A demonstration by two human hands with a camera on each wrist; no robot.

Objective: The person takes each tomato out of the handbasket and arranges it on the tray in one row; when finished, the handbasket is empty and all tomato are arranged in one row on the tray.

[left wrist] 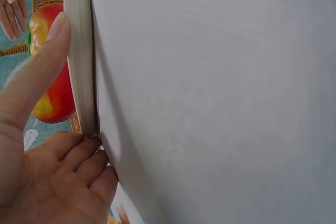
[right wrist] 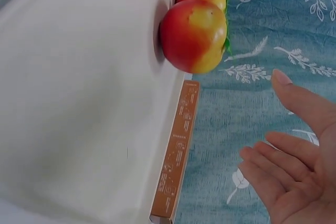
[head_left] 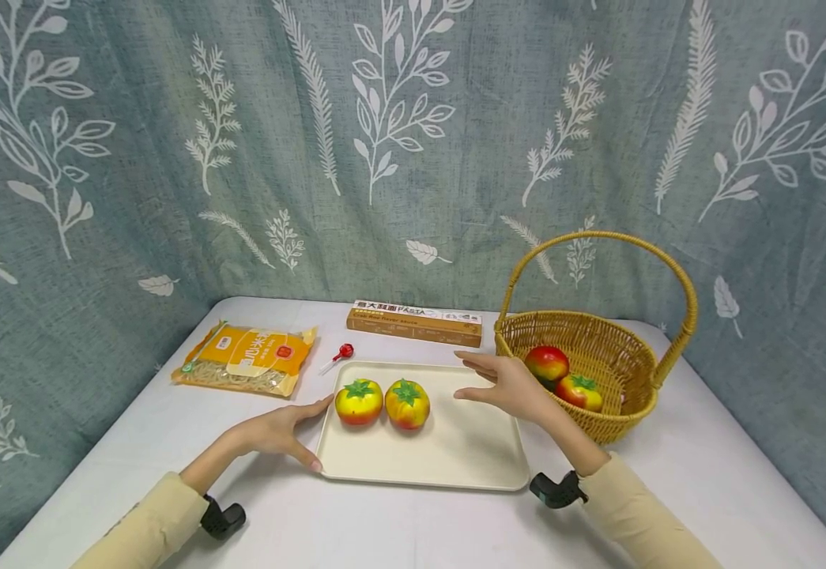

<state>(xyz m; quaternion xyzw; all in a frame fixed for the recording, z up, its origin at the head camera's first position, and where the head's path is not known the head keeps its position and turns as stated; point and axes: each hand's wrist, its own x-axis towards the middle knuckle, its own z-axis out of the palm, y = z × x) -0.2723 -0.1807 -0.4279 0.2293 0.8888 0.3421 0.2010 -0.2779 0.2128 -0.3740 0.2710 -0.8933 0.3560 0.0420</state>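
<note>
A cream rectangular tray bears two yellow-and-red fruits with green leafy tops, a left fruit and a right fruit, side by side on its left half. My left hand is at the tray's left edge, thumb and fingers spread apart. In the left wrist view its thumb and fingertips touch or nearly touch the tray rim. Above the tray's right part hovers my right hand, fingers extended and holding nothing; the right wrist view shows the bare palm.
On the right stands a wicker basket with a tall handle, containing a red fruit and a leafy-topped fruit. Behind the tray lie a pasta box and a red lollipop. An orange noodle bag lies back left.
</note>
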